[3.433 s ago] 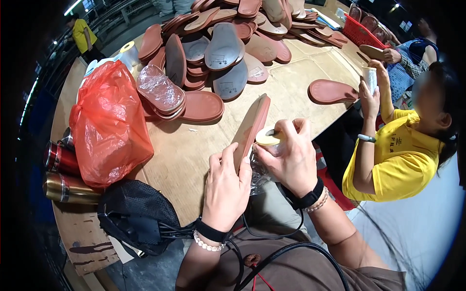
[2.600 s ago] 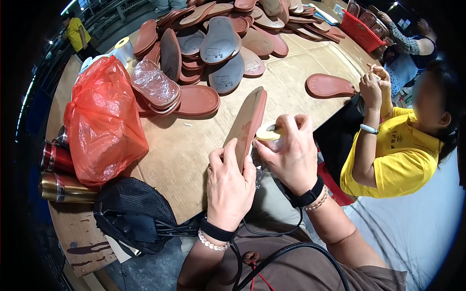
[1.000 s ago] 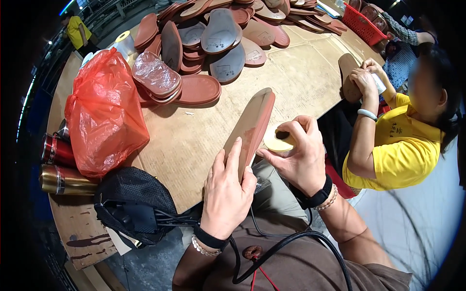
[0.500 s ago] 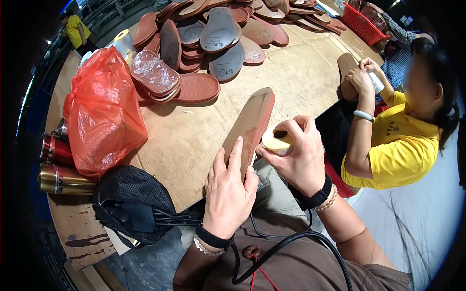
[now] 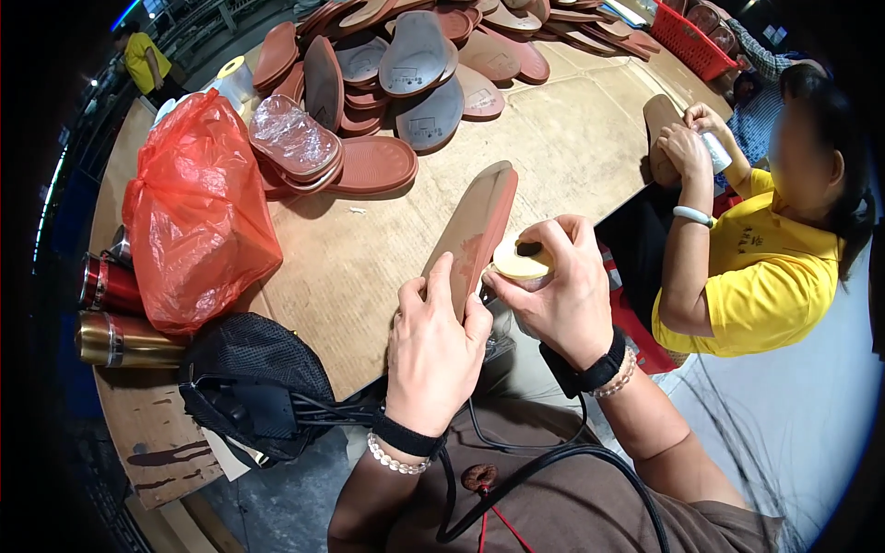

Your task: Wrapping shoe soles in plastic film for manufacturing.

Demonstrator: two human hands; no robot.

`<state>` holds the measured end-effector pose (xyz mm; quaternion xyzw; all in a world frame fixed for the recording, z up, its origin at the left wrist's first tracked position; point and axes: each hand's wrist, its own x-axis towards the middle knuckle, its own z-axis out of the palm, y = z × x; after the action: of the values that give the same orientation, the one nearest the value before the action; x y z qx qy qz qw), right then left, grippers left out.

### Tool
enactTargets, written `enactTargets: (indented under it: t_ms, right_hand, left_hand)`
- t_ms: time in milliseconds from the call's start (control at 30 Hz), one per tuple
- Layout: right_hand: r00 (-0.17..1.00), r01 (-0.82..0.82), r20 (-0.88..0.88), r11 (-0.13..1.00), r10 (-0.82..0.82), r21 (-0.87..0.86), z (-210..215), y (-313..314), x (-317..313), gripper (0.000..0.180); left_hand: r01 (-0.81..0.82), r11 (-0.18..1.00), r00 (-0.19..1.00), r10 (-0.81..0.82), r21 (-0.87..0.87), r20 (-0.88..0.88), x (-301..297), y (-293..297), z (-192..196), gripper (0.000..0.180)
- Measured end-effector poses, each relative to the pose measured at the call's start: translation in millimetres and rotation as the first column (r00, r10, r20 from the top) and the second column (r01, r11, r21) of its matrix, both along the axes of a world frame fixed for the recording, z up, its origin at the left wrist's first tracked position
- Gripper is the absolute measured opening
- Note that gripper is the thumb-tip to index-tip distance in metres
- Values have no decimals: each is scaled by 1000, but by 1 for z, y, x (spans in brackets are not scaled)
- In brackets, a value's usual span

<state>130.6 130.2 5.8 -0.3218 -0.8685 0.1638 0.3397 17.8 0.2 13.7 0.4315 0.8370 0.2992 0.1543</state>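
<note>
My left hand (image 5: 433, 355) grips a brown shoe sole (image 5: 472, 230) at its near end, fingers lying over the broad face and thumb on the reddish edge. The sole is tilted up on its side, far tip pointing away from me. Between the thumb and fingers of my right hand (image 5: 567, 295) is a roll of yellowish tape (image 5: 524, 257), close beside the sole's right edge. Whether tape touches the sole there is hard to make out.
Many soles (image 5: 415, 55) are heaped at the back of the cardboard-covered table (image 5: 323, 286). A red plastic bag (image 5: 198, 221), a gold flask (image 5: 129, 339) and a black mesh bag (image 5: 253, 382) stand left. At right, a co-worker in yellow (image 5: 765, 286) handles another sole (image 5: 659, 138).
The sole and both my hands have shifted very slightly left, with the sole turned a little more onto its edge. My grips stay the same.
</note>
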Motion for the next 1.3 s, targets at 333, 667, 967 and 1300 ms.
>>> enactTargets:
  t_ms: [333, 667, 967, 1300]
  right_hand:
    - [993, -104, -65, 988, 97, -112, -6, -4, 0, 49]
    - [975, -220, -71, 965, 212, -144, -8, 6, 14, 53]
    - [983, -164, -103, 980, 153, -109, -5, 14, 18, 50]
    - [999, -2, -36, 1000, 1, -27, 1, 9, 3, 51]
  left_hand:
    - [64, 997, 995, -66, 32, 69, -13, -10, 3, 54]
    - [110, 988, 988, -121, 112, 96, -17, -11, 0, 50]
    - [100, 993, 988, -107, 69, 111, -14, -11, 3, 49]
    - [80, 995, 990, -87, 59, 113, -14, -12, -1, 49]
